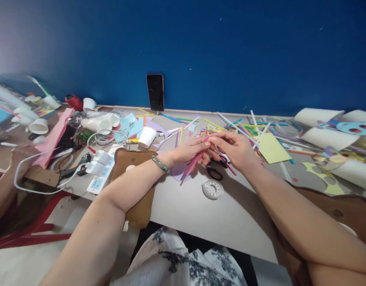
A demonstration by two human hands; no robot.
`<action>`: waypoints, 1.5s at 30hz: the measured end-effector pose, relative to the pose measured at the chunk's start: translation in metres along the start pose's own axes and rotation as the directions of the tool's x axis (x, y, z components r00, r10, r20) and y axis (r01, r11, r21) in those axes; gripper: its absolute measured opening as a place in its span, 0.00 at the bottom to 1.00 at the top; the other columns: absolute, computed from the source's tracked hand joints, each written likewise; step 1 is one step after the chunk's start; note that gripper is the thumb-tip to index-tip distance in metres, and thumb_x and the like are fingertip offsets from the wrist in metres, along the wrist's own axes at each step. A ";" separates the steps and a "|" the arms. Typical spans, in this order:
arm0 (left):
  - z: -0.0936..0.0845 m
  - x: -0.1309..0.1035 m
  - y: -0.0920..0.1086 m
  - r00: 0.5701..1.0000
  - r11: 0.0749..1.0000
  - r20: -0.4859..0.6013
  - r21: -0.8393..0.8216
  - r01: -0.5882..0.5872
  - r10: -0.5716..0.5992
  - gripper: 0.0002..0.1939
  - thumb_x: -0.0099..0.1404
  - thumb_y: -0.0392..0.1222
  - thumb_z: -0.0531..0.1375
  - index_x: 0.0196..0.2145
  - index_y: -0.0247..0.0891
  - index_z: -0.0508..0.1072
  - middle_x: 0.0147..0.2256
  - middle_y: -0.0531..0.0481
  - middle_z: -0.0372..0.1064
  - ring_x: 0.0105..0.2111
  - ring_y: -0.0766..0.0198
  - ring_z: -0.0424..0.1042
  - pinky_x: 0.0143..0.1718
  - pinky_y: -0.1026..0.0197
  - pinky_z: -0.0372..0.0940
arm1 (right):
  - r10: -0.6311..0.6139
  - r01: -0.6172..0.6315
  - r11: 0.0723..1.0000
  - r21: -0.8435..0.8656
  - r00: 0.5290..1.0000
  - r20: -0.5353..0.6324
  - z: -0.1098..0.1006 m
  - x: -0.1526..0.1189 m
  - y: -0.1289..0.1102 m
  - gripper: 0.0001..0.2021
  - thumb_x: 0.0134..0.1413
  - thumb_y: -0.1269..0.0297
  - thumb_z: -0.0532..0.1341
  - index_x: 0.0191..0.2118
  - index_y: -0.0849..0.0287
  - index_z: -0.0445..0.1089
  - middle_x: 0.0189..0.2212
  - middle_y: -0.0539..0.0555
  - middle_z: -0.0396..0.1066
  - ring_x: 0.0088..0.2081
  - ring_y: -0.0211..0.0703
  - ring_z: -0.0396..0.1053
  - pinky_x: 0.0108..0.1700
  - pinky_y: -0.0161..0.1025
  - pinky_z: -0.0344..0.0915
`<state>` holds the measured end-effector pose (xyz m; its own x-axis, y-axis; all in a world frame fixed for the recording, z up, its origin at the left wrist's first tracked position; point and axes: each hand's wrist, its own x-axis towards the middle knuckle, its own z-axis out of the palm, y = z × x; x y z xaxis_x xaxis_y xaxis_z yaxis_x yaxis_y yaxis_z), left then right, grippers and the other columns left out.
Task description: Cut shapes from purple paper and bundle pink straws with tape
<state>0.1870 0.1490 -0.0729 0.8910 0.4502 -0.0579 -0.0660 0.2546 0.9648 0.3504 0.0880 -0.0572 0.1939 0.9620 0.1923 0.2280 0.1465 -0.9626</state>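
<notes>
Over the middle of the table, my left hand [193, 151] is closed on a small bundle of thin pink strips [191, 167], which slant down toward me. My right hand [235, 149] meets it at the upper end, its thumb and fingers pinching the same strips. Whether they are paper strips or flattened straws I cannot tell. Just under the hands lie black-handled scissors [214, 172], partly hidden. A roll of clear tape [212, 189] is nearer to me, and a light purple paper disc [179, 172] shows behind the strips.
A phone [155, 92] leans on the blue wall. Coloured strips [214, 125], a yellow paper sheet [274, 149] and a paper cup [147, 137] lie around. Left are a power strip [97, 182], cables and another person's hand [23, 155]. White paper rolls [328, 139] are at right.
</notes>
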 end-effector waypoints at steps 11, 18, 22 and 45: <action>0.002 -0.008 0.001 0.993 0.993 0.064 0.065 0.099 -0.103 0.20 0.71 0.54 0.56 0.41 0.31 0.73 0.31 0.43 0.76 0.25 0.69 0.70 0.27 0.65 0.65 | 0.193 -0.216 0.968 0.129 0.967 0.167 0.000 -0.002 -0.002 0.19 0.42 0.49 0.74 0.29 0.57 0.71 0.18 0.48 0.68 0.17 0.35 0.63 0.18 0.34 0.58; 0.002 -0.005 -0.003 0.996 0.996 0.027 -0.017 0.088 -0.088 0.20 0.68 0.54 0.60 0.40 0.30 0.72 0.36 0.40 0.77 0.26 0.68 0.72 0.29 0.64 0.67 | 0.146 -0.146 0.989 -0.010 0.981 0.126 -0.008 0.002 0.000 0.16 0.45 0.49 0.71 0.28 0.56 0.71 0.24 0.52 0.74 0.25 0.42 0.71 0.25 0.38 0.68; 0.003 -0.005 0.000 0.995 0.995 -0.013 0.016 0.096 -0.096 0.19 0.70 0.54 0.57 0.38 0.32 0.71 0.32 0.44 0.75 0.26 0.68 0.72 0.29 0.64 0.66 | 0.120 -0.118 0.992 -0.035 0.991 0.056 -0.010 0.006 0.004 0.15 0.44 0.51 0.72 0.27 0.56 0.71 0.23 0.51 0.72 0.27 0.41 0.70 0.29 0.39 0.70; 0.000 -0.001 0.014 0.934 0.982 -0.340 -0.186 0.042 -0.104 0.10 0.72 0.41 0.55 0.36 0.32 0.68 0.29 0.48 0.73 0.26 0.68 0.73 0.32 0.63 0.68 | 0.210 0.387 0.754 -0.531 0.624 0.752 -0.023 -0.019 -0.027 0.04 0.45 0.68 0.64 0.31 0.57 0.74 0.33 0.54 0.73 0.32 0.43 0.68 0.33 0.37 0.62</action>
<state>0.1850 0.1524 -0.0591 0.6866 0.6855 -0.2422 -0.1110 0.4281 0.8969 0.3627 0.0610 -0.0304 -0.5491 0.8048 -0.2253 0.7535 0.3601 -0.5501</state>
